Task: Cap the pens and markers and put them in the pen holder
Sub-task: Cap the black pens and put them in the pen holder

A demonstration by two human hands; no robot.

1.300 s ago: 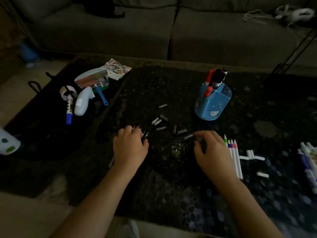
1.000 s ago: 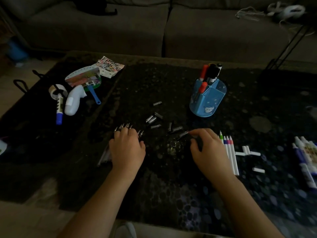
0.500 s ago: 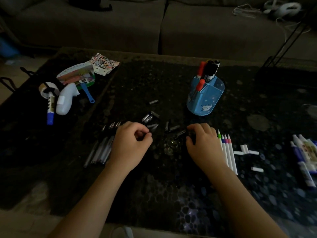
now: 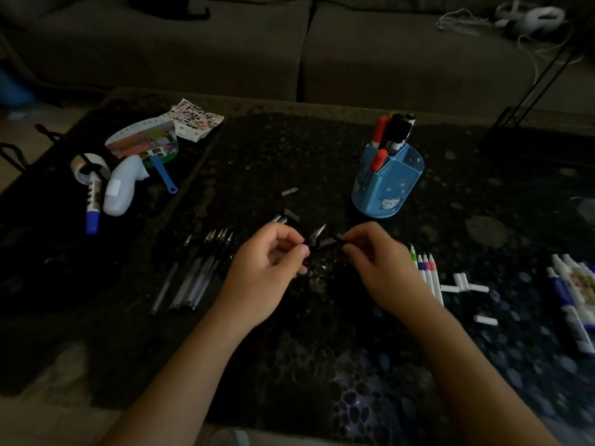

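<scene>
Hands meet over the middle of the dark patterned table. The left hand is closed, thumb and forefinger pinched on a dark pen whose metal tip angles up and to the right. The right hand is closed as well, fingertips pinched on a small dark cap held just beside the pen tip; in the dim light it cannot be told whether cap and pen touch.

To the left of the left hand, a row of uncapped pens lies on the table, tips pointing away from the person. Loose dark caps lie scattered beyond the hands.

The blue pen holder stands upright beyond the right hand, well apart from it, with red-capped and black-capped markers standing in it.

To the right of the right hand, thin white markers with coloured tips lie side by side, uncapped. Small white caps lie near them. Larger white and blue markers lie at the right edge, blurred.

At far left: a blue-capped marker, a tape roll, a white plastic bottle, a hand fan and a printed sheet. A sofa sits behind the table.
</scene>
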